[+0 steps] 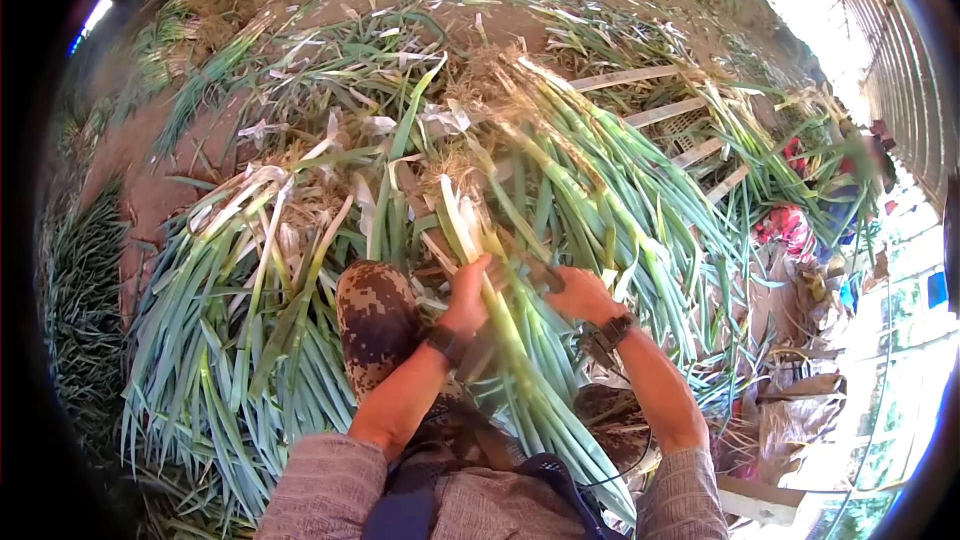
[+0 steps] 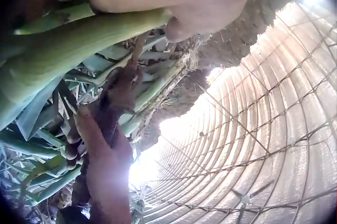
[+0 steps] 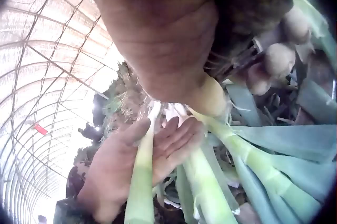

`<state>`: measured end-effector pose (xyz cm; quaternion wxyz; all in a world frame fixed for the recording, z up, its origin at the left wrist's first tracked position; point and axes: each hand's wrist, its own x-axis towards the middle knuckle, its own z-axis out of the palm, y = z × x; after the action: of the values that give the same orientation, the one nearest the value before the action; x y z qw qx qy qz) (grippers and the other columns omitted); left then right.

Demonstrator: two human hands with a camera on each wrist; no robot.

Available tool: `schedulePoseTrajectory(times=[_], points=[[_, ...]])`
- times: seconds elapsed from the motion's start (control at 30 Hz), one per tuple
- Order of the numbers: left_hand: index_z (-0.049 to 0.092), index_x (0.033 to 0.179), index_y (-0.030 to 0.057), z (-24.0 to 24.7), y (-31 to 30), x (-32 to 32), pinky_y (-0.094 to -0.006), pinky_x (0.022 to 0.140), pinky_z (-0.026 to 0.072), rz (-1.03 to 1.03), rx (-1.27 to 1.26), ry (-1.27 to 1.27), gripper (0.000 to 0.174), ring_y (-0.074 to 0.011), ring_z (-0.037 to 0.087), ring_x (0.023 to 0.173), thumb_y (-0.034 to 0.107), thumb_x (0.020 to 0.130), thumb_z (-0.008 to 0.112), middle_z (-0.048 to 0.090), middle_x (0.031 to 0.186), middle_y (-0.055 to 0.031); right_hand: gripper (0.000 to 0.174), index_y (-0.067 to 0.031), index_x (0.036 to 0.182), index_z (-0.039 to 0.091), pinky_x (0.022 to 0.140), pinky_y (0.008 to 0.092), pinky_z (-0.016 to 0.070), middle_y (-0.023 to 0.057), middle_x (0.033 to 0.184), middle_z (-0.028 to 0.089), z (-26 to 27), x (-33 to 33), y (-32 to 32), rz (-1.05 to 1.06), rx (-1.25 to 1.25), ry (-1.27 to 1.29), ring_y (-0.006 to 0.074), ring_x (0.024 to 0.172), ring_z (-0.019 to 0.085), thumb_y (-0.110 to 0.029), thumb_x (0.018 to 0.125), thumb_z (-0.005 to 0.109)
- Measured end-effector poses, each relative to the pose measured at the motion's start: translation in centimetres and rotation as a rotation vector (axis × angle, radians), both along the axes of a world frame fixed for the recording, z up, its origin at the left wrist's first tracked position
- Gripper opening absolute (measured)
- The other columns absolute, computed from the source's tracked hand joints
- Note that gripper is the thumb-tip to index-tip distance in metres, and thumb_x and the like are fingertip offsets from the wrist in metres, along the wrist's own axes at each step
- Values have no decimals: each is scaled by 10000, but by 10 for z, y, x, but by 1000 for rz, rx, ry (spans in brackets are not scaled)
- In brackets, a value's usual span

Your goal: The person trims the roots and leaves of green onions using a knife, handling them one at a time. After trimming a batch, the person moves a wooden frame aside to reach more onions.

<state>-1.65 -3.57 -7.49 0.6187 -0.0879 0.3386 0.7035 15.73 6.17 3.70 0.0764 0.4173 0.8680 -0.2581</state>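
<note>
In the head view, my left hand (image 1: 467,298) holds pale leek stalks (image 1: 512,340), roots up and leaves trailing toward the lap. My thumb crosses one stalk (image 3: 141,182) in the right wrist view, above the palm and fingers of my left hand (image 3: 116,163). My right hand (image 1: 580,297) is just right of these stalks, its fingertips blurred. At the top of the right wrist view, my right hand (image 3: 163,34) bends down beside the white stalk bases, its grip partly hidden. The left wrist view shows my right hand (image 2: 108,166) by dark brown material (image 2: 122,90).
Leek heaps lie to the left (image 1: 230,340) and right (image 1: 640,200), with more leaves and litter across the ground beyond. Pale slats (image 1: 665,112) stand behind the right heap. Camouflage-covered knees (image 1: 375,305) flank the work. A ribbed, curved roof (image 2: 247,145) rises over one side.
</note>
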Motion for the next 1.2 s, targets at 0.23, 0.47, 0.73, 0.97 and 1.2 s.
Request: schedulePoseTrajectory(times=[0.23, 0.47, 0.73, 0.97, 1.2], points=[[567, 1182, 0, 0, 4, 1, -387, 976, 474, 30, 70, 53, 310, -222, 577, 1077, 212, 957, 600, 602, 1157, -89, 388, -62, 988, 652, 760, 477, 506, 190, 894, 685, 6, -27, 17, 71, -7, 54, 388, 853, 651, -387, 778, 681], [625, 1102, 42, -12, 30, -6, -303, 781, 473, -2, -8, 197, 243, -141, 598, 866, 210, 927, 625, 637, 939, -19, 409, -68, 1029, 636, 686, 469, 487, 168, 793, 654, 16, 45, 6, 25, -41, -5, 361, 768, 646, -381, 775, 703], [611, 997, 22, -12, 80, -24, -354, 679, 450, 111, -176, 358, 236, -186, 537, 760, 185, 840, 680, 569, 857, -42, 546, -155, 1280, 605, 775, 440, 526, 164, 936, 696, 20, 78, -16, -16, -109, 3, 345, 866, 673, -369, 785, 693], [623, 1042, 57, -27, 85, -33, -421, 774, 536, -45, -24, 121, 200, -243, 636, 839, 196, 899, 622, 663, 957, -70, 419, -95, 1095, 634, 702, 447, 505, 162, 808, 666, -4, 81, -7, -36, -27, 163, 355, 774, 656, -367, 784, 702], [633, 1096, 58, -18, 74, -22, -409, 806, 577, -167, 64, 114, 186, -231, 665, 864, 158, 939, 630, 674, 957, -75, 378, -107, 1094, 621, 714, 481, 515, 171, 842, 690, 5, 60, -8, -123, 104, 120, 390, 794, 664, -349, 808, 679]])
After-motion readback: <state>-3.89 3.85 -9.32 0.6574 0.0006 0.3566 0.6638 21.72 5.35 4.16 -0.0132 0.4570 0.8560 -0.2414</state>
